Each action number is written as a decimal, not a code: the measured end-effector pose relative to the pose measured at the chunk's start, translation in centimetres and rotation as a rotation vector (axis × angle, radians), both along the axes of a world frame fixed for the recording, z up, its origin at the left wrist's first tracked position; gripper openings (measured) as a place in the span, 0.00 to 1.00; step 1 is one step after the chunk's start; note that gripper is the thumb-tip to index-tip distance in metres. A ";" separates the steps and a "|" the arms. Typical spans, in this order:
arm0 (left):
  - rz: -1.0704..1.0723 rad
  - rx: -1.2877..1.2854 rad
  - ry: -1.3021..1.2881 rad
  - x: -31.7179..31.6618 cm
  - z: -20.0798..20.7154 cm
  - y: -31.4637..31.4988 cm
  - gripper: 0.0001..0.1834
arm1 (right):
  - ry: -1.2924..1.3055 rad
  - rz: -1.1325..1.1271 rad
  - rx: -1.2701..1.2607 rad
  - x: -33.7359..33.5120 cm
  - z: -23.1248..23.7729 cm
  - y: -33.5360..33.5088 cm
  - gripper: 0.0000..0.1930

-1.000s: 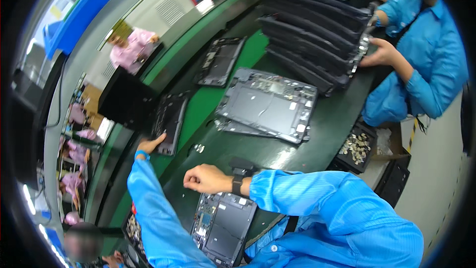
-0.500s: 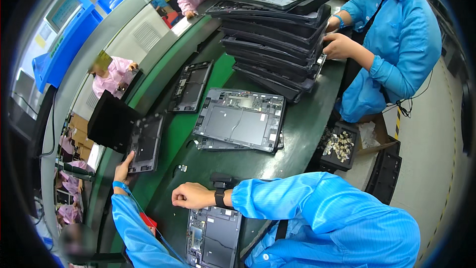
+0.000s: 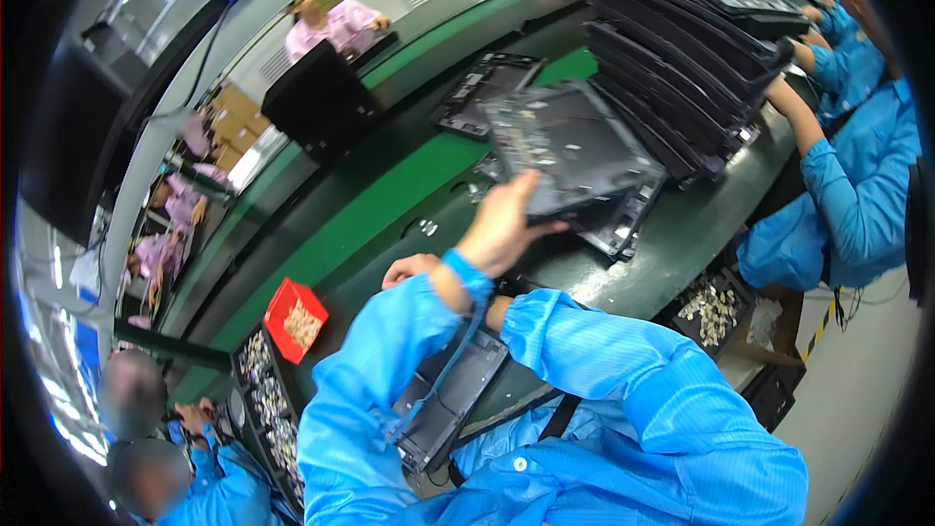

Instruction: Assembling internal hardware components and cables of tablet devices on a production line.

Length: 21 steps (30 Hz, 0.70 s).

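My left hand [image 3: 502,224], with a blue band at the wrist, grips the near edge of an opened laptop base [image 3: 575,151]. The base is blurred and tilted, with a dark battery area and circuit board showing. Beneath it another laptop base [image 3: 618,234] juts out on the bench. My left forearm crosses in front of my right one. My right hand [image 3: 411,270] is mostly hidden behind it; the visible fingers are curled, and whatever they hold cannot be made out. Another laptop base [image 3: 458,394] lies close to my body, partly covered by my arms.
A tall pile of black trays [image 3: 672,78] stands at the far right beside a co-worker in blue [image 3: 867,166]. Another frame [image 3: 492,93] lies beyond the green strip. A red bin [image 3: 282,317] and parts tray [image 3: 292,448] are at left; a parts box [image 3: 711,307] is at right.
The view has turned left. My left hand has swung from a base at the left to one over the bench pile, crossing my right forearm; whether it is the same base, I cannot tell.
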<state>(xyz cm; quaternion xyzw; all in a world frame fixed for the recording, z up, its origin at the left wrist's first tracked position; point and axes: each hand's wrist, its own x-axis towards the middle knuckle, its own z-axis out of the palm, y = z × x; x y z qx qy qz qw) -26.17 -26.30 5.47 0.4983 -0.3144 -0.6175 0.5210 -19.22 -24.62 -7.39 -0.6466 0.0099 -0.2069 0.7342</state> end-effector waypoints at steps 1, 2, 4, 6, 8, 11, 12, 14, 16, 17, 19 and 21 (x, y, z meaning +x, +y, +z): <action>-0.060 0.035 0.041 -1.6 -1.0 -0.5 0.22 | 0.089 -0.075 -0.088 -0.3 0.5 0.3 0.16; -0.123 0.076 0.087 -2.7 -2.2 -1.2 0.22 | 0.180 -0.153 -0.171 -0.2 0.5 0.5 0.15; -0.235 0.090 0.007 -4.4 -3.1 -2.3 0.23 | 0.125 -0.185 -0.148 -0.7 0.1 0.4 0.13; -0.307 0.112 -0.073 -3.4 -1.7 -2.7 0.24 | 0.022 -0.120 -0.145 -0.9 0.2 0.1 0.12; -0.291 0.067 -0.454 -1.6 -0.1 -1.8 0.35 | -0.073 -0.119 -0.144 -1.0 0.0 0.0 0.11; -0.331 -0.292 -0.849 1.1 3.4 4.9 0.37 | 0.109 -0.320 -0.206 -0.6 0.1 1.4 0.11; -0.300 -0.400 -0.876 1.8 3.8 7.8 0.32 | 0.102 -0.373 -0.229 -1.0 0.4 1.3 0.10; -0.146 -0.415 -1.155 4.1 3.2 14.4 0.29 | -0.211 -0.470 -0.083 -3.2 2.8 3.7 0.10; 0.095 -0.326 -1.479 6.9 0.2 19.8 0.29 | -0.056 -0.283 -0.143 -0.8 1.2 0.5 0.09; 0.213 -0.316 -1.595 8.2 -1.8 21.4 0.29 | -0.101 -0.328 -0.125 -0.8 1.0 -0.2 0.10; 0.332 -0.237 -1.669 10.5 -4.9 24.9 0.28 | -0.068 -0.347 -0.056 -0.9 1.0 -0.7 0.10; 0.282 -0.118 -1.431 11.8 -6.1 27.0 0.28 | 0.019 -0.326 0.037 -2.0 2.1 -1.4 0.10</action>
